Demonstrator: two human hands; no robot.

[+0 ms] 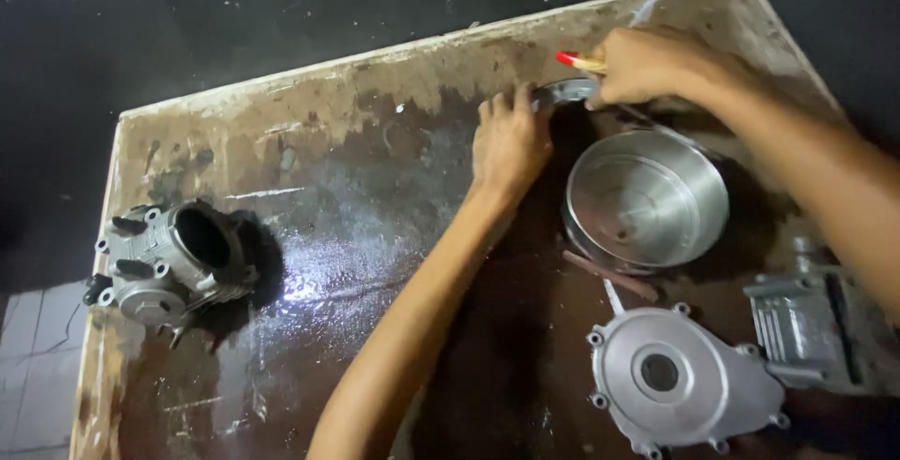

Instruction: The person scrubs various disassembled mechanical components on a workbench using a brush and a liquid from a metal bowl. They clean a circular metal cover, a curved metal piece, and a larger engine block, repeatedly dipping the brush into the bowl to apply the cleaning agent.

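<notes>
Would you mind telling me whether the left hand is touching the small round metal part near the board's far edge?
Touching: the head view shows the left hand with fingertips resting on the rim of the small round metal part.

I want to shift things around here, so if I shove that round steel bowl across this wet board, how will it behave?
The steel bowl looks thin-walled and empty, so probably light. Its base seems broad and flat, so tipping looks unlikely. The board shines with an oily wet film, so the bowl may slide easily and could knock the finned cover nearby.
</notes>
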